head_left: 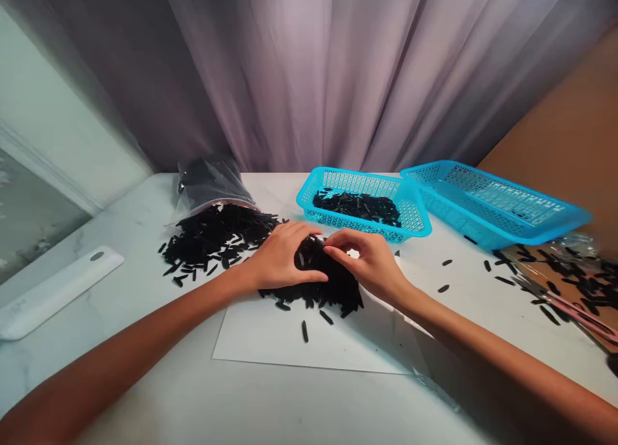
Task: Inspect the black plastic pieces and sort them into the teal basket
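Note:
A heap of small black plastic pieces (328,284) lies on a white sheet (290,342), with a few loose pieces beside it. My left hand (284,257) is cupped against the heap's left side, fingers curved over it. My right hand (364,261) rests on the heap's upper right, its fingertips drawn together at the pieces. Whether either hand holds any pieces is hidden. Behind my left hand, a larger spill of the same black pieces (215,236) spreads from a clear plastic bag (210,184).
A blue plastic mesh basket (360,184) holding black pieces stands just beyond my hands. A second blue basket (492,203) sits to its right. Scattered black pieces (574,284) lie on brown cardboard at the right. A white flat bar (58,293) lies on the marble-look table (125,213) at left.

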Motion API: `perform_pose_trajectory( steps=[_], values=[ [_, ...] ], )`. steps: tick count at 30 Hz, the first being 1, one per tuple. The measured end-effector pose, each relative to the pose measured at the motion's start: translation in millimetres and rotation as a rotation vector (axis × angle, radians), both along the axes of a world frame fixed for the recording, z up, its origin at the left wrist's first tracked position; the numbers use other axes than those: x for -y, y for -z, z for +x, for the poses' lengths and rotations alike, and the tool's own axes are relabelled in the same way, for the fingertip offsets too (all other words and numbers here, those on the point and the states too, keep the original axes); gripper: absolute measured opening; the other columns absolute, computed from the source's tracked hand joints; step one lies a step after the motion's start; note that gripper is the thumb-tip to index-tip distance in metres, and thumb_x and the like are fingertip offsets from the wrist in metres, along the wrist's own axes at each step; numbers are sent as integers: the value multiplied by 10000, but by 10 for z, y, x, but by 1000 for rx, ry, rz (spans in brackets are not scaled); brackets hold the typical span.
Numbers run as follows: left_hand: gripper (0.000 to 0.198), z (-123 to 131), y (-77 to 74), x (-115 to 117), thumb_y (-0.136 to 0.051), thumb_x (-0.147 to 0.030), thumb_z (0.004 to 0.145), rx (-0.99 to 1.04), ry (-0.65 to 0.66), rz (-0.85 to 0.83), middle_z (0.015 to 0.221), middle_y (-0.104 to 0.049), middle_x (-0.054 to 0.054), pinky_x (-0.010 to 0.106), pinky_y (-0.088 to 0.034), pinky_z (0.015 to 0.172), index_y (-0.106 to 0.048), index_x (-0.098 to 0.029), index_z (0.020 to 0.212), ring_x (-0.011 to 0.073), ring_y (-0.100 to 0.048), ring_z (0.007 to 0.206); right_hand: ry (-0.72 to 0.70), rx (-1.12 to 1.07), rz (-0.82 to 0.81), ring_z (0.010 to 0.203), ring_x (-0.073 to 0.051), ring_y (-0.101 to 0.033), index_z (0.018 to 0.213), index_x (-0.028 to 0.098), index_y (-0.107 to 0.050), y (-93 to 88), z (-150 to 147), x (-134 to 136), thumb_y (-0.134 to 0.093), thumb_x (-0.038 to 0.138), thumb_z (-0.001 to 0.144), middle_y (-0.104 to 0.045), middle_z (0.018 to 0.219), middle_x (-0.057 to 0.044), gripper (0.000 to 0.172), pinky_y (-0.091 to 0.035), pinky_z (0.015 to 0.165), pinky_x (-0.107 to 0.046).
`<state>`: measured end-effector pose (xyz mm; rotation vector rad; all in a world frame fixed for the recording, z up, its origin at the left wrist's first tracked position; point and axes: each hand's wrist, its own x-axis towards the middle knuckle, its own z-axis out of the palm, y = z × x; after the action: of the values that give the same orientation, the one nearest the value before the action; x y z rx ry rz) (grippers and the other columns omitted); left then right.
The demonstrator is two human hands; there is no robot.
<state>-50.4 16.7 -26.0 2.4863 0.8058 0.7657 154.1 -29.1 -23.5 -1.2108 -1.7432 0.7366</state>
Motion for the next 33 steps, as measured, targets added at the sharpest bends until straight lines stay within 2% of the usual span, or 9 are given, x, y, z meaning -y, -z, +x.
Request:
perform_pose_trajectory(
  steps=[1, 2, 6, 9, 16, 23, 29, 33],
  values=[
    [679, -11, -45, 9, -857, -513, 675, 3, 8, 29, 1227, -661, 83, 472, -431, 1045, -589, -204, 1217, 299, -588, 1160, 9, -9, -4, 732, -186, -691, 832, 206, -722, -11, 25, 13, -667, 297, 874, -760, 809, -32, 114, -535, 698, -324],
    [664, -15, -92, 16, -852, -512, 690, 22, 8, 54, 1219, -667, 79, 451, -439, 1039, -594, -202, 1217, 285, -594, 1158, 14, -27, -10, 728, -183, -688, 832, 206, -726, -23, 48, 27, -674, 303, 874, -758, 807, -31, 118, -535, 695, -321],
    [208, 30, -258, 19, -786, -286, 826, 113, -27, 111, 962, -748, 10, 346, -495, 884, -690, -194, 985, 188, -673, 925, 8, -177, -85, 741, -175, -685, 834, 203, -737, -76, 105, 79, -715, 333, 860, -750, 824, -30, 134, -536, 688, -303],
    [70, 94, -337, 9, -771, -198, 836, 167, 4, 105, 858, -761, -9, 305, -516, 801, -715, -192, 878, 155, -681, 819, 13, -279, -139, 724, -163, -678, 841, 210, -747, -129, 123, 107, -747, 333, 847, -747, 810, -23, 124, -542, 676, -289],
    [91, 232, -521, -20, -784, -165, 821, 321, 12, 209, 801, -768, -8, 300, -552, 747, -724, -202, 879, 146, -691, 755, 31, -357, -105, 718, -158, -679, 848, 240, -764, -316, 214, 109, -783, 255, 826, -755, 806, -14, 33, -571, 678, -278],
    [132, 340, -628, -105, -795, -134, 804, 376, 24, 193, 778, -761, -17, 298, -572, 711, -719, -214, 877, 144, -697, 731, 55, -335, -32, 679, -157, -678, 849, 256, -764, -499, 317, 50, -779, 223, 830, -753, 775, -12, 41, -585, 634, -276],
    [157, 381, -717, -170, -795, -125, 798, 395, 35, 210, 774, -761, -22, 302, -584, 686, -729, -234, 891, 152, -696, 727, 74, -313, -21, 690, -182, -694, 848, 246, -756, -559, 332, 1, -770, 254, 836, -760, 774, -31, 20, -593, 614, -300],
    [173, 405, -723, -190, -792, -101, 792, 409, 51, 216, 762, -755, -27, 299, -587, 676, -728, -232, 884, 146, -691, 717, 84, -305, -6, 735, -204, -715, 844, 254, -744, -555, 351, -3, -756, 252, 850, -761, 781, -35, 14, -597, 630, -321]
  ],
)
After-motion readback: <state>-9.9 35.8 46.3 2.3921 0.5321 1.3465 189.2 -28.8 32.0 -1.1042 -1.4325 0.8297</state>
